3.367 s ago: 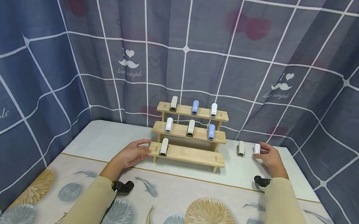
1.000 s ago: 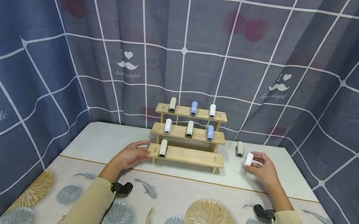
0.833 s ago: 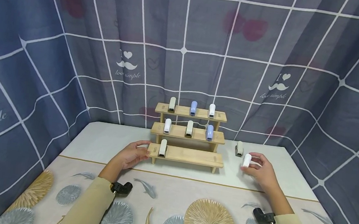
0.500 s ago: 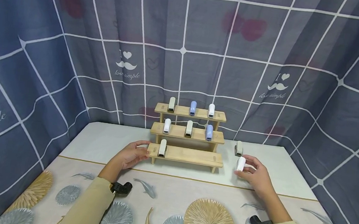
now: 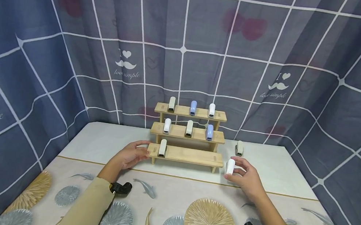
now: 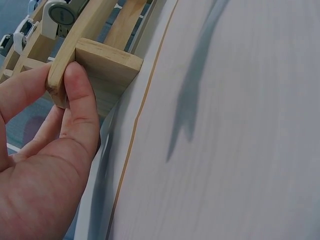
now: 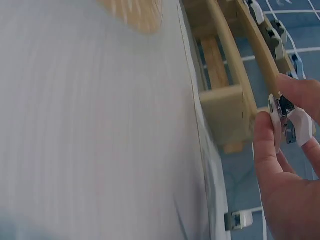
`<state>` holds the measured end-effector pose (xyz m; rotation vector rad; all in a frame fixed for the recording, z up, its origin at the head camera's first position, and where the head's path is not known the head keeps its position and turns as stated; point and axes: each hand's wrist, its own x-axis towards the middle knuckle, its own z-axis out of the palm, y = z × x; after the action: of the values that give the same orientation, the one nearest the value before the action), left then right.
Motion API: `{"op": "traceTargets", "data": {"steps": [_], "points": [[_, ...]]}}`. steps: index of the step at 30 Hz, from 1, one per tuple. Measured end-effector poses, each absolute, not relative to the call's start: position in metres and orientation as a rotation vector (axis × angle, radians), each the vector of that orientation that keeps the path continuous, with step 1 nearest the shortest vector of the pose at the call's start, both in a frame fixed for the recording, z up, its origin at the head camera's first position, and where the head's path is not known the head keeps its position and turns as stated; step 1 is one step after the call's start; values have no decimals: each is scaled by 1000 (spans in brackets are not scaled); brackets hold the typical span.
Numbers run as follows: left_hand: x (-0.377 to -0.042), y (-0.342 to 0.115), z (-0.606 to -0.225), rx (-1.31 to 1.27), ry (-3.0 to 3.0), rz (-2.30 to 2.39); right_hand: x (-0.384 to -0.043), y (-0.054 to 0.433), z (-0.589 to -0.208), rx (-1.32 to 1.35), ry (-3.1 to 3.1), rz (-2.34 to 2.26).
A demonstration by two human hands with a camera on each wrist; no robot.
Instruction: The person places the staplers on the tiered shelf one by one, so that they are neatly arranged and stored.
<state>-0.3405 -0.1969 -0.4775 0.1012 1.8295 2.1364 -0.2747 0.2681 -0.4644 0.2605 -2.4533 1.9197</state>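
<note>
My right hand (image 5: 248, 178) pinches a small white stapler (image 5: 230, 167), just off the right end of the bottom step of a three-step wooden rack (image 5: 192, 155). Metal inside the stapler shows between thumb and fingers in the right wrist view. At the rack's other end my left hand (image 5: 131, 155) pinches the tip of that same step, thumb and fingers on opposite faces in the left wrist view. A beige stapler (image 5: 162, 148) stands at the left on the bottom step. White, beige and blue staplers (image 5: 209, 132) line the middle step; beige, blue and white ones (image 5: 212, 110) line the top.
Another beige stapler (image 5: 239, 148) stands on the white table top (image 5: 271, 162), behind my right hand. A patterned cloth (image 5: 172, 188) covers the front of the table. A dark checked curtain (image 5: 159, 66) hangs behind the rack and at both sides.
My right hand has lifted the white stapler from beside the loose beige one and carried it left and nearer, to the rack's right end. My left hand has stayed on the rack.
</note>
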Motion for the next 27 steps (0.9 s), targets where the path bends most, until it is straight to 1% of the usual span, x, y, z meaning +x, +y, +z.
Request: {"op": "traceTargets", "data": {"steps": [19,27], "points": [[-340,-199,-477,86,1878,2091,-279,215,-463,586,-2369,2085],[-341,-199,-477,97,1870,2093,-288,195,-457,645,-2400,2069]]}}
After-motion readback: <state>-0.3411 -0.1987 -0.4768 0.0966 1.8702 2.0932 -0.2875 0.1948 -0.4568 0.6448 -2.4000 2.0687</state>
